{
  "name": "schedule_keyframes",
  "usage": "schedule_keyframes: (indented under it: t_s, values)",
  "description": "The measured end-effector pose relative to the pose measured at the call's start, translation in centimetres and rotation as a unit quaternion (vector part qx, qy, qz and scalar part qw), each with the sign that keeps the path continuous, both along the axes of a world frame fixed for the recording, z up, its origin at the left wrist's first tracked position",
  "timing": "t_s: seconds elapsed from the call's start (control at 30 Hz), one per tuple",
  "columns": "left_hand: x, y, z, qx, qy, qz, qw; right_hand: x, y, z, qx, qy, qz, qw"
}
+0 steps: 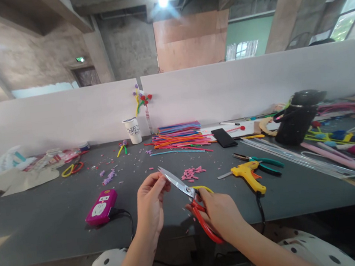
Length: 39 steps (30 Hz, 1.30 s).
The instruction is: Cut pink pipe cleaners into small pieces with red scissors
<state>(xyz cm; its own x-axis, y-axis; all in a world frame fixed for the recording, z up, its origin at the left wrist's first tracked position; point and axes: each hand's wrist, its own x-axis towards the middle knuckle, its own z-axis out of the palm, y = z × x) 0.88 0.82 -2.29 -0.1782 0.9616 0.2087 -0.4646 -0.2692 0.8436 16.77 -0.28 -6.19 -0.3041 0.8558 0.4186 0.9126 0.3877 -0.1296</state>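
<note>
My right hand (221, 211) grips a pair of scissors (179, 183) with red and yellow handles, its blades angled up and to the left. The blade tips are at the fingertips of my left hand (151, 201). Those fingers are pinched together, and whatever they hold is too small or hidden to make out. Just beyond the blades lies a small heap of pink cut pieces (193, 173) on the grey table (61, 216). To the left is a smaller cluster of purple pieces (109, 176).
Bundled coloured pipe cleaners (178, 136) lie behind, beside a white cup (132, 132) and a phone (224, 137). At right are a yellow glue gun (249, 175), pliers (267, 165) and a black jug (297, 120). A magenta power box (101, 208) and second scissors (72, 168) are left.
</note>
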Motion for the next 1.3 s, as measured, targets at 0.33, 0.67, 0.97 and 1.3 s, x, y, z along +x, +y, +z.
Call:
schedule_keyframes:
  t_s: [0.33,0.67,0.97,1.3]
  values:
    - [0.0,-0.2,0.5,-0.009,0.013,0.0,1.0,0.0,0.0,0.4,-0.072,0.102,-0.001,0.992]
    - [0.2,-0.2,0.2,-0.005,0.001,-0.036,0.999,0.1,-0.1,0.5,-0.081,0.099,0.044,0.991]
    - [0.2,-0.2,0.2,-0.001,-0.019,-0.062,0.998,0.1,-0.3,1.0,-0.09,0.104,0.048,0.989]
    - [-0.1,-0.3,0.4,0.03,-0.04,-0.096,0.994,0.3,-0.6,1.1,-0.066,0.106,0.058,0.99]
